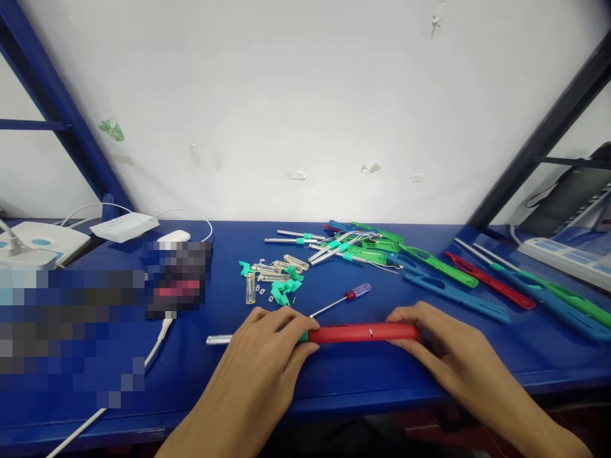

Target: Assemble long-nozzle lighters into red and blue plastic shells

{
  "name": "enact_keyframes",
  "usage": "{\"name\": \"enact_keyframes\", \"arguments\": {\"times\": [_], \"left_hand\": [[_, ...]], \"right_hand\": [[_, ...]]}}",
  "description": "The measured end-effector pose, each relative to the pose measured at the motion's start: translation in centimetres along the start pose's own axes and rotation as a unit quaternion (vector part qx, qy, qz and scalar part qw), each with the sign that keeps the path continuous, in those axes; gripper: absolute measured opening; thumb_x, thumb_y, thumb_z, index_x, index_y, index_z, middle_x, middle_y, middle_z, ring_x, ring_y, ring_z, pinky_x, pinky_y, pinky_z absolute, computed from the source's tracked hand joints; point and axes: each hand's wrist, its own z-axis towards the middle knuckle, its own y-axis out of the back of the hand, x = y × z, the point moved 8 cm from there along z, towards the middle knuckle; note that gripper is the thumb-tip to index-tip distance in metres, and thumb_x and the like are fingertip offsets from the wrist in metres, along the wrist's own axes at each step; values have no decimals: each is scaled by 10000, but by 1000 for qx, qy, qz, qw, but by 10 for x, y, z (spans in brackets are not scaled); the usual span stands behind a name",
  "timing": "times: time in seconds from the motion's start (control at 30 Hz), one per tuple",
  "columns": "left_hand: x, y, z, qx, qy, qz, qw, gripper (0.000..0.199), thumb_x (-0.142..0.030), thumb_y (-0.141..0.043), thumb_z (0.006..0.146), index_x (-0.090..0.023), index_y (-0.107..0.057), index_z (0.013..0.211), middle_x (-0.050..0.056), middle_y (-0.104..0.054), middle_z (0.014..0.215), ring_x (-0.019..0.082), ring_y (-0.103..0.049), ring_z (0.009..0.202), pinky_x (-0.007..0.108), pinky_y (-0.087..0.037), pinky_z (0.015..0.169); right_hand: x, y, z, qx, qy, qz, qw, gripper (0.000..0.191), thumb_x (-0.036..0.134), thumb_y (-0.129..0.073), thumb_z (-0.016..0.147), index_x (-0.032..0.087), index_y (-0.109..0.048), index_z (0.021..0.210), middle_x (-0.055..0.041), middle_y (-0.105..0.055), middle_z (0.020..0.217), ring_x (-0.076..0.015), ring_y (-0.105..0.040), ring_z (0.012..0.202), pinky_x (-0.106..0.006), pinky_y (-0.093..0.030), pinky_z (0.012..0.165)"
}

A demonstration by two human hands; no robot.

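Observation:
A red long-nosed lighter (353, 333) lies sideways between my hands, low over the front of the blue table. My left hand (272, 346) wraps round its green collar end, and the metal tube (218, 340) sticks out to the left of the fingers. At the other end, my right hand (443, 340) pinches the red handle between thumb and fingers. Just behind the lighter lies a small screwdriver (358, 292) with a purple and red handle. Further back are clear fuel tanks (251, 288) and green plastic triggers (281, 292).
Metal lighter tubes (329, 249) and green shells (436, 266) are heaped at the back. Blue shells (456, 297) and a red shell (491, 280) lie to the right, beside assembled lighters (548, 299). A white cable (155, 350) crosses the table's left side. A power strip (568, 257) sits far right.

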Motion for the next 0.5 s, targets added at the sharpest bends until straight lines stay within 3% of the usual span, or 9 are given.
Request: {"name": "enact_keyframes", "arguments": {"times": [0.07, 0.17, 0.27, 0.33, 0.43, 0.5], "left_hand": [[5, -1, -1, 12, 15, 4, 1000, 236, -82, -642, 1005, -252, -701, 1156, 21, -753, 1129, 269, -709, 952, 478, -545, 882], [12, -1, -4, 31, 41, 5, 999, 222, -92, -660, 996, -261, -712, 1129, 25, -738, 1133, 274, -696, 968, 496, -529, 902], [11, 6, -7, 25, 49, -15, 998, 146, -147, -686, 999, -268, -722, 1071, 18, -727, 1090, 268, -687, 962, 500, -529, 921], [5, 14, -7, -1, 46, -36, 998, 114, -167, -661, 1019, -262, -722, 1038, 18, -720, 1053, 258, -681, 966, 477, -542, 920], [-11, 20, -4, -51, 17, -58, 997, 151, -148, -603, 1038, -243, -718, 1053, 37, -717, 1059, 252, -668, 1006, 435, -573, 907], [-25, 16, -3, -67, -22, -39, 997, 172, -145, -582, 1033, -226, -715, 1107, 69, -714, 1124, 277, -656, 1053, 464, -590, 923]], "right_hand": [[1, -2, -7, 39, 10, -29, 999, 312, 460, -597, 1040, 351, -695, 1315, -34, -762, 1203, -234, -750, 1054, -333, -600, 922], [0, 5, -13, 74, 14, -73, 995, 443, 486, -570, 1050, 400, -593, 1484, -42, -701, 1419, -308, -649, 1329, -442, -560, 1066], [13, 17, 6, 58, 40, -66, 995, 341, 434, -529, 1080, 363, -659, 1386, -50, -748, 1310, -275, -722, 1181, -411, -592, 989], [38, 16, 32, 48, 121, -59, 990, 266, 385, -534, 1088, 331, -712, 1278, -45, -768, 1202, -235, -744, 1076, -367, -586, 951], [77, -10, 73, 110, 254, -82, 957, 280, 288, -497, 1105, 260, -732, 1254, -78, -762, 1173, -235, -736, 1036, -358, -568, 892], [93, -30, 96, 147, 306, -95, 936, 242, 250, -541, 1083, 233, -750, 1204, -88, -772, 1139, -254, -733, 1020, -362, -550, 850]]}}
